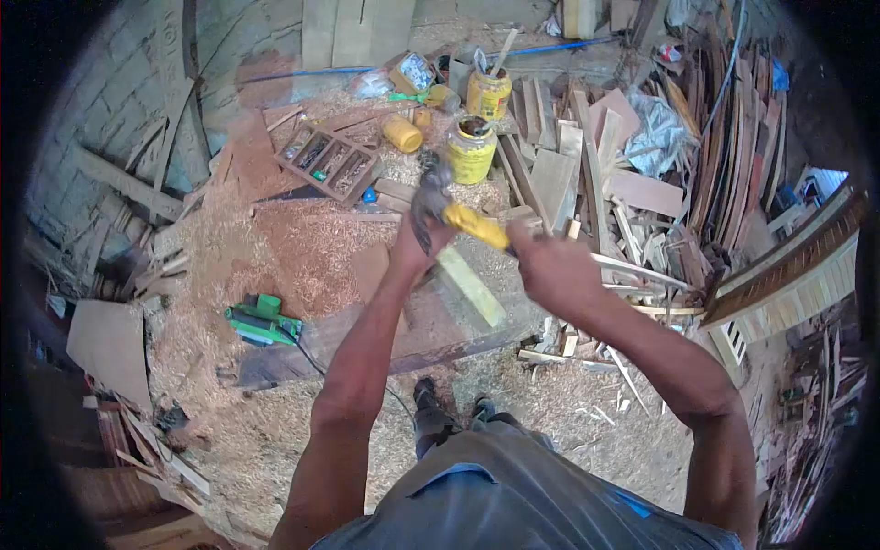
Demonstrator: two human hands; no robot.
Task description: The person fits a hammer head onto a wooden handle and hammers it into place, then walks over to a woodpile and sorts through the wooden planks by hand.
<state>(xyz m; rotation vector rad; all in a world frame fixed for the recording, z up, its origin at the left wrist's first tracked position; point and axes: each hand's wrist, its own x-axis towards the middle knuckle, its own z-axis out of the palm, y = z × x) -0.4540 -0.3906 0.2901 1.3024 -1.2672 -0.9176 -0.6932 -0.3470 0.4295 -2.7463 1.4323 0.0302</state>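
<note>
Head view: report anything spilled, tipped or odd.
Wood shavings lie scattered around the green power tool, and a small yellow container beside the divided wooden box appears tipped on its side, unlike the upright yellow jar nearby.

Wood strip (477,295) is laid on workbench (426,325); electric planer (263,321) is placed at left; compartmented tray (312,180) is set behind planer; two jars (470,159) are stood right of tray.

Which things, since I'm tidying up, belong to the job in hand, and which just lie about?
In the job, apparently:
hammer, in the right hand
pale strip, by the left hand

Lying about, apparently:
green tool
tray
jars
plastic sheet
</note>
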